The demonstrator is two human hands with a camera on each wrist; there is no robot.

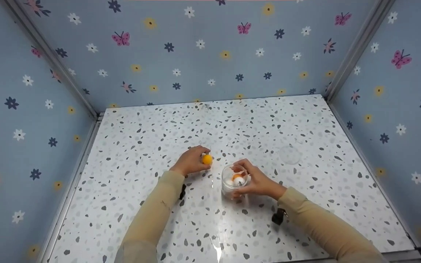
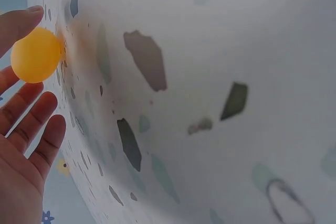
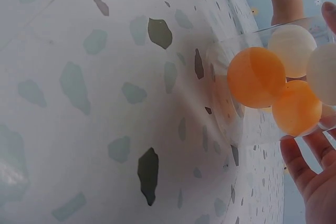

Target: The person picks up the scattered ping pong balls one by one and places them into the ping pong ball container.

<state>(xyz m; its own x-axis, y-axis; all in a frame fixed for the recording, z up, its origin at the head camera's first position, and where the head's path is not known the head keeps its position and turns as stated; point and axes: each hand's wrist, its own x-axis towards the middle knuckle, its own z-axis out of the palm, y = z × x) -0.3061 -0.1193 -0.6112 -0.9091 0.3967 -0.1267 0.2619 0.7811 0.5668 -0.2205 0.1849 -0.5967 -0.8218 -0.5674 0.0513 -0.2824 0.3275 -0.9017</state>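
My left hand (image 1: 192,161) has its thumb and fingertips around an orange ping-pong ball (image 1: 207,159), low over the speckled tabletop. In the left wrist view, the thumb lies against one side of the ball (image 2: 35,55) and the other fingers spread out below. To the right, my right hand (image 1: 256,180) grips a clear jar (image 1: 228,190) from its right side. Several white and orange balls sit inside the jar; the right wrist view shows an orange ball (image 3: 256,77) near its bottom and a white ball (image 3: 292,51) beside it.
A clear round disc, like a lid (image 1: 289,155), lies flat on the tabletop (image 1: 152,138) to the right of the jar. Blue patterned panels (image 1: 196,54) stand around the back and sides, with metal posts at the corners.
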